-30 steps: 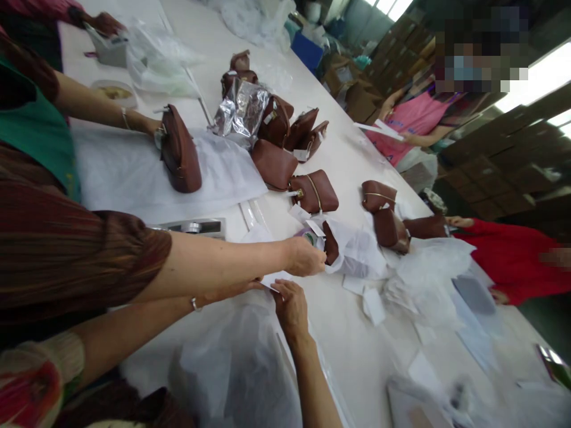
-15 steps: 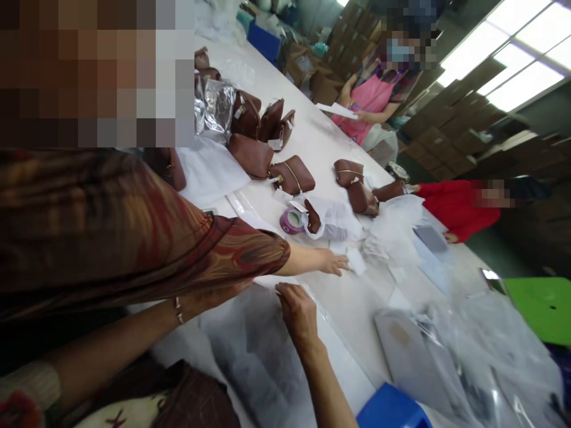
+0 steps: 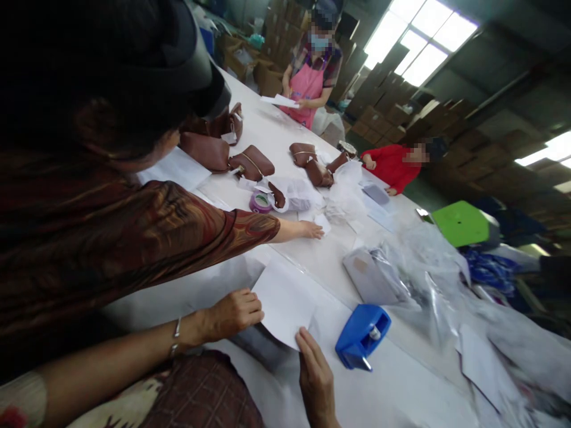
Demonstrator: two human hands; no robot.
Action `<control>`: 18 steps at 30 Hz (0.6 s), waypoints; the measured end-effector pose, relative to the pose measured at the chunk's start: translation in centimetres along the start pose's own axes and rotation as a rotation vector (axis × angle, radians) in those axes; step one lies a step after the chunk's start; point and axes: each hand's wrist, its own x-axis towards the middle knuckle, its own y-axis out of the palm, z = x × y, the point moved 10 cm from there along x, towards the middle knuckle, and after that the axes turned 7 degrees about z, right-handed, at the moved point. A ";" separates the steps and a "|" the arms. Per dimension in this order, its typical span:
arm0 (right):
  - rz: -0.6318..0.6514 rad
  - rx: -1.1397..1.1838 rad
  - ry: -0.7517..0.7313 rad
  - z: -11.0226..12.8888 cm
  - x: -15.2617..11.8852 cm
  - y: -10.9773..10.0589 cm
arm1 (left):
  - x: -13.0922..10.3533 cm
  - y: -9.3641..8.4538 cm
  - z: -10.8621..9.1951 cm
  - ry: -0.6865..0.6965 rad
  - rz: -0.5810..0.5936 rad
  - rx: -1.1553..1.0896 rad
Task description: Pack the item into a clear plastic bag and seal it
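My left hand (image 3: 235,315), with a bracelet at the wrist, has its fingers closed on the left edge of a white sheet of paper (image 3: 285,297). At the sheet's near right corner, my right hand (image 3: 316,374) pinches the edge between thumb and fingers. The sheet is tilted over a greyish, soft-looking item (image 3: 267,351) on the white table (image 3: 401,368); the paper partly covers it and I cannot make out its kind. Just right of the sheet stands a blue tape dispenser (image 3: 363,336).
A co-worker's patterned sleeve (image 3: 214,226) crosses from the left, that person's hand (image 3: 311,230) on small white papers. Beyond lie brown leather bags (image 3: 252,162) and a purple tape roll (image 3: 260,203). Plastic-wrapped packs (image 3: 377,276) lie to the right. Two people stand across the table.
The view has swung right, bringing the whole tape dispenser into sight. My left hand has come out from under the co-worker's arm, and the white sheet now shows between my hands.
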 end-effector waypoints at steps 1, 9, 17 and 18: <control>0.006 0.004 0.011 -0.2 -0.8 0.7 | 0.1 0.9 -0.2 0.019 0.026 0.011; 0.019 0.007 0.011 0.3 -1.5 1.1 | -0.1 2.1 -1.1 0.117 0.120 -0.013; 0.111 -0.043 0.055 1.2 -0.7 1.1 | -1.1 3.7 -1.0 0.097 0.178 -0.111; 0.069 -0.046 0.081 1.1 0.2 0.8 | -1.2 3.9 -0.9 0.089 0.187 -0.120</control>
